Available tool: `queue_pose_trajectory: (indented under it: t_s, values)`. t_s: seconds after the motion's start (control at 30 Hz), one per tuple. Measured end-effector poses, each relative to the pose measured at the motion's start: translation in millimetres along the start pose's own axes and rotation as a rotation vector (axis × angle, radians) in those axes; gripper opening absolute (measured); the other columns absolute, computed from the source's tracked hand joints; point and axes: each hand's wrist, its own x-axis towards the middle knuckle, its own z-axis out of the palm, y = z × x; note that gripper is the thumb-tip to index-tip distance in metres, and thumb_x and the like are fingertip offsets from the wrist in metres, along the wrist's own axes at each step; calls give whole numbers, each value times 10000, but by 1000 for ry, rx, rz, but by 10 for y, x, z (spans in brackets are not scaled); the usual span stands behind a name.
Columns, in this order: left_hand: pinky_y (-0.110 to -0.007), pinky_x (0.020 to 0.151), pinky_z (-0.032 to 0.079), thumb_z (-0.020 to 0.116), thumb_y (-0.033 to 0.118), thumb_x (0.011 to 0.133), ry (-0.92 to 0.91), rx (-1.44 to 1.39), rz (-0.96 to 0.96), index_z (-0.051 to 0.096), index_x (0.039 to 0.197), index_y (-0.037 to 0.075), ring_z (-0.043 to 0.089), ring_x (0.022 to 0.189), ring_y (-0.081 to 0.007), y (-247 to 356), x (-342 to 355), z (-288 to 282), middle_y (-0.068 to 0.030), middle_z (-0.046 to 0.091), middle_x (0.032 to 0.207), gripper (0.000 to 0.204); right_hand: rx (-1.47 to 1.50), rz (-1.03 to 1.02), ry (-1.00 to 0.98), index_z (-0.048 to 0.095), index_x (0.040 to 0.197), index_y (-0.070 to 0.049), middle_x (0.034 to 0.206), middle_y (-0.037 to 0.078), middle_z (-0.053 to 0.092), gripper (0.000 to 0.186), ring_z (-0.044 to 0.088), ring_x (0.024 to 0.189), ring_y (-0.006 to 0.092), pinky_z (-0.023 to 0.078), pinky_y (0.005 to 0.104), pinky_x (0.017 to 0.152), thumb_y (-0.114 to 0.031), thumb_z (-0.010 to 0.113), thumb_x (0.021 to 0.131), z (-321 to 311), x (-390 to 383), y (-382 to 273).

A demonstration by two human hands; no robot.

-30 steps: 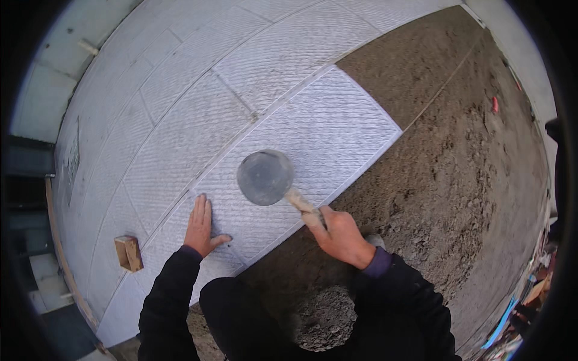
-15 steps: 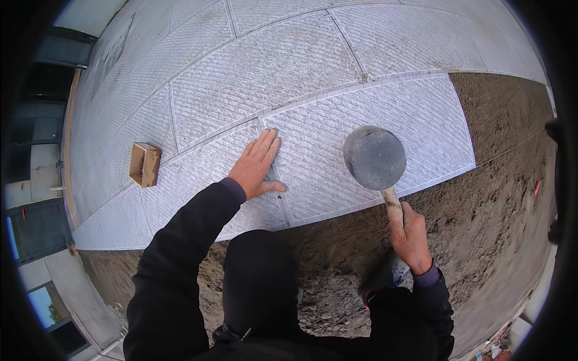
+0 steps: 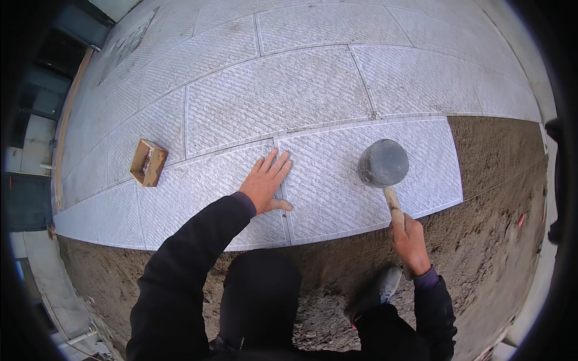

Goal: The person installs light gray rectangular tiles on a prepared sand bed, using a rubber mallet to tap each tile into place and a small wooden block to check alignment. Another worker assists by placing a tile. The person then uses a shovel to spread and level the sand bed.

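The right grip (image 3: 409,240) curls round a mallet (image 3: 386,174) by its handle, the head ahead over a slab (image 3: 325,180); the left grip (image 3: 266,180) lies spread at that slab's left edge.

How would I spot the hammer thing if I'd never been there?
Find the big floor of pale, ridged slabs, then its edge beside the brown soil. There, the person's right hand holds a mallet by its light-coloured handle. Its fat, round, dark grey head stands out plainly against the pale slabs.
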Motion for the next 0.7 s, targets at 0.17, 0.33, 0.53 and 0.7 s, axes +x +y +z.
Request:
queue_pose_trajectory:
  t_s: [0.17,0.33,0.53,0.7]
  values:
    - [-564,1286,190,731,759,769,17,-18,11,281,1638,1,113,1609,-434,-12,2,-3,-207,182,1735,1237,-44,11,47,589,857,55,628,206,551,471,571,543,307,437,433,545,-328,519,1123,35,2,18]
    - [-568,1287,179,723,765,777,-20,6,6,270,1640,-7,95,1612,-433,2,7,-16,-207,168,1739,1244,19,-65,68,594,869,48,640,239,556,439,589,561,375,439,450,550,-316,538,1109,20,-17,48]
    - [-565,1289,170,721,758,792,-45,16,3,259,1637,-26,84,1615,-430,9,17,-32,-212,155,1741,1242,-111,-170,58,579,848,59,638,237,554,460,583,554,339,455,472,560,-323,547,1101,127,31,65]
    - [-562,1291,158,715,763,790,-65,32,-2,242,1638,-31,84,1616,-428,32,26,-61,-217,149,1740,1254,810,409,-231,554,900,-88,611,-16,427,527,414,497,93,335,243,468,-548,422,1121,-98,-199,-30]
